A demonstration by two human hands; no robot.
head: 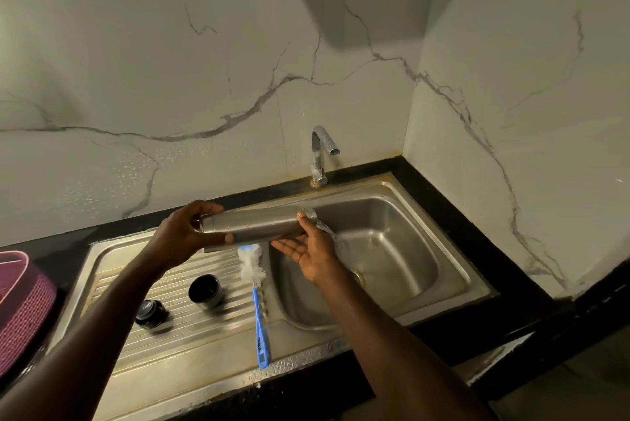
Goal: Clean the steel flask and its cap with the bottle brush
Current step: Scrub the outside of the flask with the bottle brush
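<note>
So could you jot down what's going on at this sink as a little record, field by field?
flask: steel flask held nearly level over the sink's edge, mouth towards the basin, water pouring out
left hand: left hand grips the flask's base
right hand: right hand palm up under the flask's neck, thumb on it
brush: bottle brush lies on the draining board, bristles towards the flask
caps: cup-shaped cap and black stopper stand on the draining board
tap: tap, no water seen running
left edge: pink basket

One flask (pixel 252 223), one brush (pixel 256 287), two caps (pixel 205 292), two hands (pixel 182 235).
</note>
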